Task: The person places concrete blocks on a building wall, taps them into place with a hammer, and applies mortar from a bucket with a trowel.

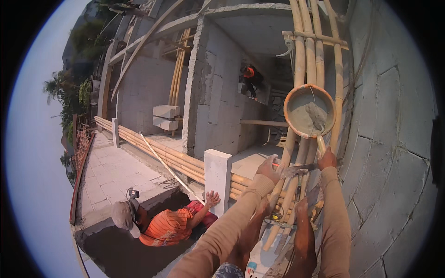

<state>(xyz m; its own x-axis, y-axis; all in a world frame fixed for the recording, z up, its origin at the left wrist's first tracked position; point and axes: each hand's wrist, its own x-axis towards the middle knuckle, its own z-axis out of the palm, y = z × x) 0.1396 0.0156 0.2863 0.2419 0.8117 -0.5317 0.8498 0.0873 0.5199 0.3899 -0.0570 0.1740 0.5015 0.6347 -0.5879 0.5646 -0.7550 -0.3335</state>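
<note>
My right hand (327, 159) is closed around the pale handle of a trowel (316, 117). The trowel's blade rests in wet grey mortar inside a round bucket (286, 109) with an orange rim. My left hand (270, 168) is closed on a tool with a bit of orange at its grip. That tool looks like a flat grey metal blade (299, 170), reaching across toward my right hand; its exact kind is unclear. Below the bucket, bamboo poles (288, 155) run down between my arms. My bare legs show between my forearms.
At left, a co-worker (168, 227) in an orange shirt and cap touches an upright white block (218, 173). Bamboo poles (171, 155) lie along the wall top. Another person (252, 78) is far below. A grey block wall (384, 153) rises at right.
</note>
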